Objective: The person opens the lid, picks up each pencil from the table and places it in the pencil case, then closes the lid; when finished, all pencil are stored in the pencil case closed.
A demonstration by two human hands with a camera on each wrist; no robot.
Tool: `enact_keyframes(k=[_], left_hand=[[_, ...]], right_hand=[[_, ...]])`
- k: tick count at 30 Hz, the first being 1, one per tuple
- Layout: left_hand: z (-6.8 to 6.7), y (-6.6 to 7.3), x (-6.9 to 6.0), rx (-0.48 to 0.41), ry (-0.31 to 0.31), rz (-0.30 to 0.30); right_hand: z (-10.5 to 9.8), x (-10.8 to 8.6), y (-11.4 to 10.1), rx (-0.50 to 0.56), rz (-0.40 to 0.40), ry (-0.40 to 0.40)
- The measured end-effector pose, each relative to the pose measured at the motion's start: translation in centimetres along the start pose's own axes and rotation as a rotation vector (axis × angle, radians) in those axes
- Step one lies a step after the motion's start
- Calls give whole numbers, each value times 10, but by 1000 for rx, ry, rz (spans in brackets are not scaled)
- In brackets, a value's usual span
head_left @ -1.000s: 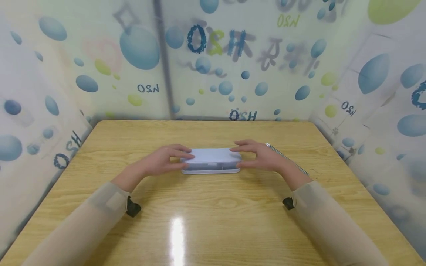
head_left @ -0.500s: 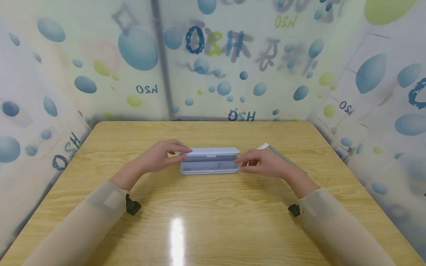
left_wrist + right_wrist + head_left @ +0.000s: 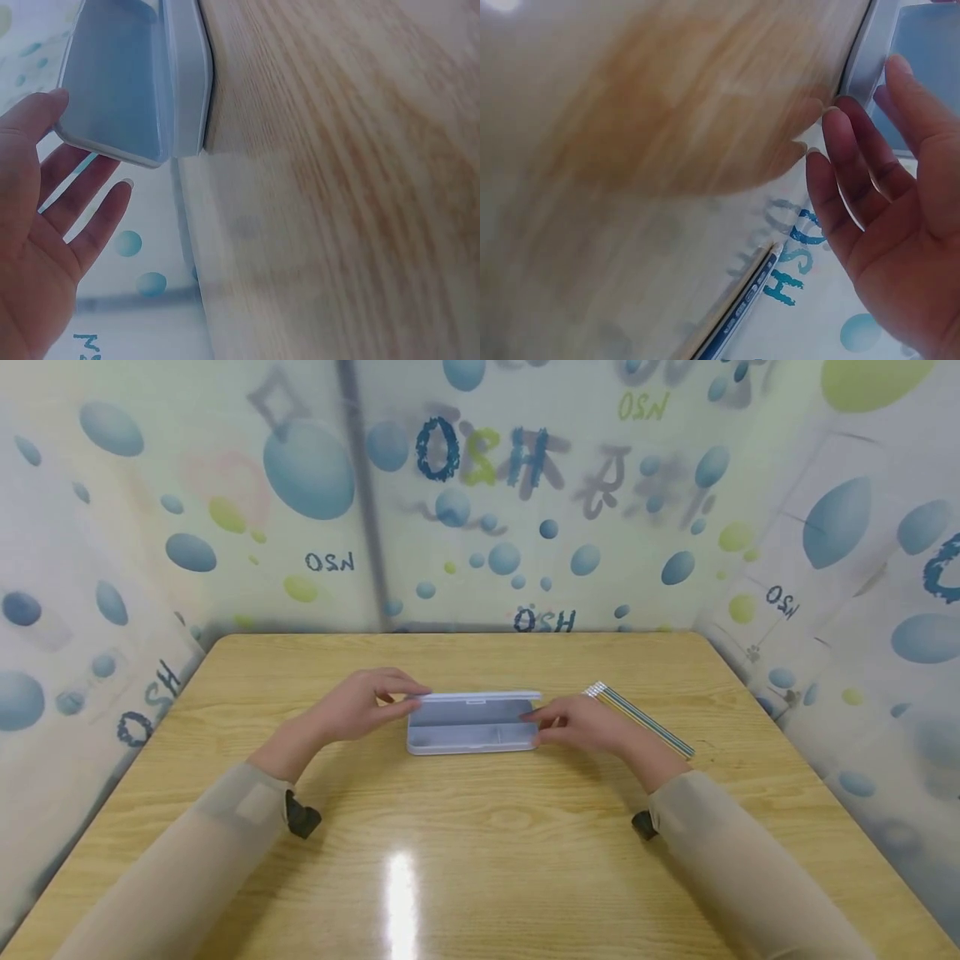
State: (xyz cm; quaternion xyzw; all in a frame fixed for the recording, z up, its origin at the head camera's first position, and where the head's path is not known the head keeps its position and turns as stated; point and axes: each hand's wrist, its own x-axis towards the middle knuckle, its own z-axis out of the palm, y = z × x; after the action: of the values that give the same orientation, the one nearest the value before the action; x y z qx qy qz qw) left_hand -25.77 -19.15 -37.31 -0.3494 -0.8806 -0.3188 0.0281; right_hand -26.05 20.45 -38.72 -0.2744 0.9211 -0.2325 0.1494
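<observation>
A pale blue pencil case (image 3: 457, 739) stands on the table with its lid (image 3: 480, 697) raised along the back edge. Inside, a low divider near the right end sets off a small compartment; nothing lies in the visible part. My left hand (image 3: 371, 702) pinches the lid's left end, thumb on the inner side and fingers behind, as the left wrist view (image 3: 45, 225) shows. At the base's right end, my right hand (image 3: 585, 722) holds the case with thumb and index finger; its other fingers bend against the end in the right wrist view.
Several striped pencils (image 3: 645, 718) lie side by side, slanting, to the right of the case and partly behind my right forearm. The wooden table (image 3: 480, 843) ends at a patterned wall (image 3: 480, 527), with similar walls left and right.
The lid has swung up and back from nearly closed, my left hand rising with it. My right hand has left the lid and moved down to the base's right end.
</observation>
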Motion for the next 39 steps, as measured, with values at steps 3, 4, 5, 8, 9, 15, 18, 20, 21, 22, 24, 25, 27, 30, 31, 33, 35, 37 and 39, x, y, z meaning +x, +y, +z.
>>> enact_keyframes(k=[3, 4, 5, 8, 9, 15, 18, 20, 21, 22, 24, 25, 27, 30, 31, 33, 35, 37, 39], left_hand=[[-1, 0, 2, -4, 8, -8], [-2, 0, 2, -8, 14, -12], [-3, 0, 3, -9, 23, -16], [-6, 1, 6, -15, 56, -25], [-7, 2, 6, -19, 69, -31], [-9, 0, 10, -32, 127, -30], [-9, -4, 12, -32, 136, -47], [-9, -7, 14, -36, 137, -68], [-9, -8, 15, -36, 135, -79], [-9, -9, 16, -33, 134, -89], [-9, -12, 18, -27, 133, -116], [-9, -14, 20, -21, 129, -129], [-8, -17, 21, -14, 122, -157], [-6, -22, 24, -32, 109, -181], [-5, -24, 25, -38, 103, -188], [-3, -27, 27, -64, 88, -197], [-1, -31, 29, -83, 67, -213], [1, -34, 31, -99, 40, -229], [3, -37, 33, -110, 13, -247]], right_hand=[[-2, 2, -4, -15, 24, 1], [-2, 2, -5, -15, 32, 0], [-3, 2, -6, -16, 41, -1], [-4, 3, -9, -2, 66, -3], [-5, 3, -9, 5, 71, -4], [-4, 3, -9, 38, 84, -5], [-3, 3, -9, 58, 90, -8], [-3, 4, -8, 68, 103, -11], [-2, 4, -8, 69, 107, -12], [-2, 4, -7, 71, 114, -13], [-2, 4, -6, 74, 129, -14], [-1, 4, -6, 76, 134, -15], [-2, 4, -6, 79, 141, -16], [-2, 4, -6, 85, 148, -18], [-2, 4, -6, 82, 146, -20], [-2, 4, -6, 81, 147, -22], [-1, 5, -5, 80, 149, -24], [-1, 5, -5, 80, 151, -26], [-1, 5, -5, 83, 153, -27]])
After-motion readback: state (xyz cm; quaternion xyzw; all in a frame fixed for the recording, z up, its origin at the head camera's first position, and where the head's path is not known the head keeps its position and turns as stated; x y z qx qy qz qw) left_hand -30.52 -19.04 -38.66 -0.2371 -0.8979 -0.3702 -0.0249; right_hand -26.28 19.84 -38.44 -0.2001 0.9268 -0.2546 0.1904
